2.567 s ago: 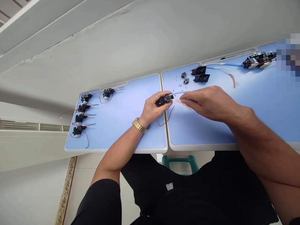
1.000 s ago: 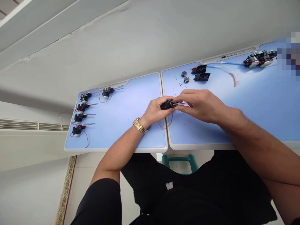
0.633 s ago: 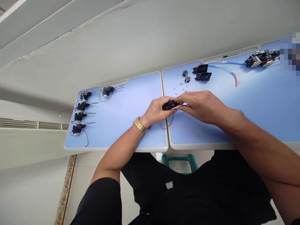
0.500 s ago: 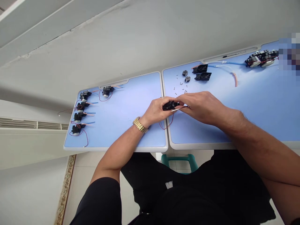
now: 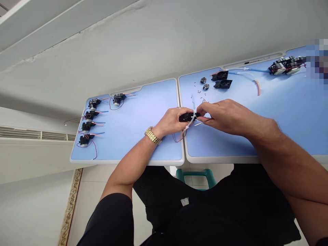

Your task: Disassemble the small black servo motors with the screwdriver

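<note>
Gripping black unit (image 5: 185,118) in left hand (image 5: 172,120) over right table (image 5: 225,145), near its left edge; right hand (image 5: 228,115) touches unit's end, holding thin metal rod (image 5: 201,122). Pen-like tool (image 5: 252,62) lies along table's back groove (image 5: 273,56).

Yeah, can't read a single label, brand or number here, either close to the left hand (image 5: 172,121) or anywhere further out from it.
</note>
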A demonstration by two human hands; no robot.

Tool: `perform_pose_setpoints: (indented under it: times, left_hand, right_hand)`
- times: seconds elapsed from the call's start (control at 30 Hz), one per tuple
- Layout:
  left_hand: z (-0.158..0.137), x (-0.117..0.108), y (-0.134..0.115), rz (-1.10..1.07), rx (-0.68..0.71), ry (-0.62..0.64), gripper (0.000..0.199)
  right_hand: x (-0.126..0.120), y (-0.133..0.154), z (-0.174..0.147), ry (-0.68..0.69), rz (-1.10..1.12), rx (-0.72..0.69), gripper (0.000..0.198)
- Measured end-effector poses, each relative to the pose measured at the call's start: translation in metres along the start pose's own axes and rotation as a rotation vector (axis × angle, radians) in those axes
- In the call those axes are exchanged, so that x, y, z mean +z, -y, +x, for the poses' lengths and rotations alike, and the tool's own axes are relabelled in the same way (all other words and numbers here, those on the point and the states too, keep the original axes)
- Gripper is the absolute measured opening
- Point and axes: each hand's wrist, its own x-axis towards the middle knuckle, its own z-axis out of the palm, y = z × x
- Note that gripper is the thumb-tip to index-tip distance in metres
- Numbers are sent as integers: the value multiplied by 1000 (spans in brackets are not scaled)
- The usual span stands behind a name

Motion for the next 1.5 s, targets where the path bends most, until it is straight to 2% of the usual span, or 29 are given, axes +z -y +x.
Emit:
perform_pose_setpoints:
  times: [0.37,0.53,0.63,0.77,0.87,1.0,1.13,1.23,1.37,1.5]
  left_hand:
    - [0,0,-6,-12,-32,-19,30]
    - [-1,-1,-6,-22,-29,-22,27]
    - [-1,-1,-5,-31,-22,-21,27]
    - [-1,-2,-4,-45,-28,-14,27]
    - [-1,-2,-4,-57,-36,-12,28]
    - [-1,-1,-3,-56,-33,-15,28]
    - [0,1,-2,-53,-17,-14,29]
    - [1,1,-2,-47,-24,-1,29]
    - [2,0,-6,-45,-61,25,31]
    - [2,-1,-9,-72,-80,29,30]
  right_hand:
    - [-1,-13,1,-22,4,32,21]
    - [-1,-29,0,-55,7,62,18]
    - [-7,-44,-1,-105,-1,190,14]
    - [-27,-57,-5,-190,5,466,6]
    - [-36,-59,-6,-171,37,545,12]
    - [-17,-67,3,-182,17,557,10]
    - [17,-81,18,-271,-52,439,11]
    - [32,-84,31,-293,-87,432,17]
    - [37,-77,44,-278,-72,463,24]
    - [25,-68,36,-339,-5,444,33]
